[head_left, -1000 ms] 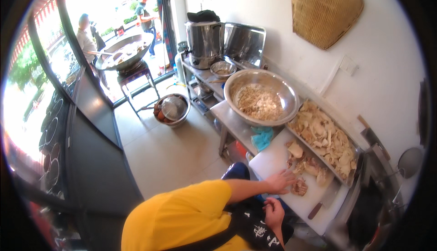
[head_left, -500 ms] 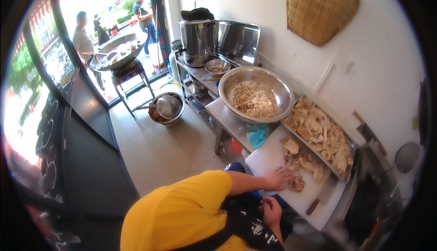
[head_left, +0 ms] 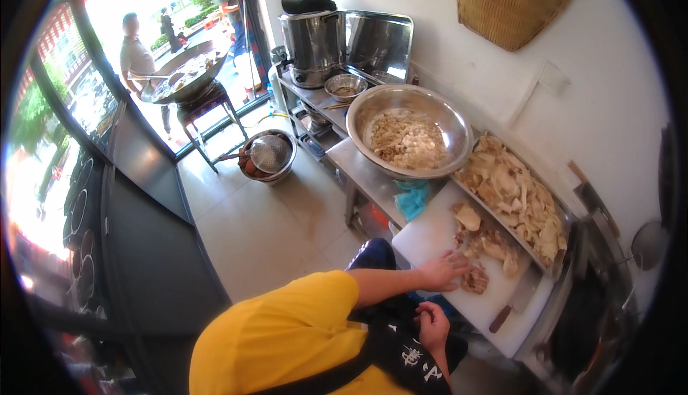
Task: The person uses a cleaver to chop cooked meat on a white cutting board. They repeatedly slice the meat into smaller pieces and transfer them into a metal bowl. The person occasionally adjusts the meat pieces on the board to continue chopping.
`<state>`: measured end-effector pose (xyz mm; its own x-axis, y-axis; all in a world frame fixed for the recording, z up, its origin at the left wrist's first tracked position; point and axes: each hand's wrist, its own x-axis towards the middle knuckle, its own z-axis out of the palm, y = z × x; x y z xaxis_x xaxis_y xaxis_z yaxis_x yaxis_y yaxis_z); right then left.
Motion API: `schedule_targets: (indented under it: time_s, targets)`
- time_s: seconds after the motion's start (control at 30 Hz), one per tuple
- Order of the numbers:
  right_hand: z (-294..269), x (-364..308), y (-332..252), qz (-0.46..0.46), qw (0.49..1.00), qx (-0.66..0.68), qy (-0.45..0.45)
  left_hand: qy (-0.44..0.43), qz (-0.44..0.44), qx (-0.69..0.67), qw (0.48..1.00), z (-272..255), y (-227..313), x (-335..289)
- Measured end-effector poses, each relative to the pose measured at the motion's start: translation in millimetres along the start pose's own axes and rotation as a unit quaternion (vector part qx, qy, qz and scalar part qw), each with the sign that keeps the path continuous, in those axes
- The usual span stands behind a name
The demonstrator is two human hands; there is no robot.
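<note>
My left hand [head_left: 443, 271] reaches across the near edge of a white cutting board [head_left: 423, 241], palm down with its fingers stretched out. Its fingertips lie beside a small piece of sliced brown meat [head_left: 474, 279]; whether they touch it I cannot tell. More pale and brownish meat pieces [head_left: 494, 246] are spread farther along the board. A cleaver [head_left: 500, 319] with a brown handle lies on the board to the right, out of either hand. Close to my black apron, my right hand [head_left: 433, 327] is closed with curled fingers, and their inside is hidden.
A long metal tray [head_left: 559, 266] of pale slices borders the board. Beyond stand a big steel bowl [head_left: 459, 130] of diced food and a turquoise cloth [head_left: 411, 199]. Another knife [head_left: 593, 198] rests by the wall. A basin [head_left: 285, 169] with a strainer sits on the floor.
The view has shifted slightly, so the board and table sit farther right. My left hand stays beside the meat piece and my right hand stays curled. Outside, a person has moved partly behind the doorway edge.
</note>
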<state>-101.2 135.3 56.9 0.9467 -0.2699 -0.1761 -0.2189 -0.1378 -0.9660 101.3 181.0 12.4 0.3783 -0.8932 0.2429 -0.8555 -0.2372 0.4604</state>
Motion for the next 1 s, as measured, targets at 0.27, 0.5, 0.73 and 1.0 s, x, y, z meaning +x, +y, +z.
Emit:
schedule_targets:
  time_s: [0.27, 0.5, 0.73, 1.0]
  targets:
    - [3, 12, -5, -0.002, 1.0, -0.005, -0.006, 0.049, -0.007, -0.059, 0.997, -2, -2, 5]
    - [15, 9, 8, -0.143, 0.982, -0.111, 0.053, 0.026, 0.039, 0.026, 0.999, -1, 2, 10]
    - [4, 7, 4, -0.122, 0.979, -0.162, 0.028, -0.01, 0.029, 0.043, 0.999, 5, -10, 10]
    - [-33, -30, 18, -0.115, 0.974, -0.133, 0.144, 0.03, 0.071, 0.03, 0.997, 14, -23, 13]
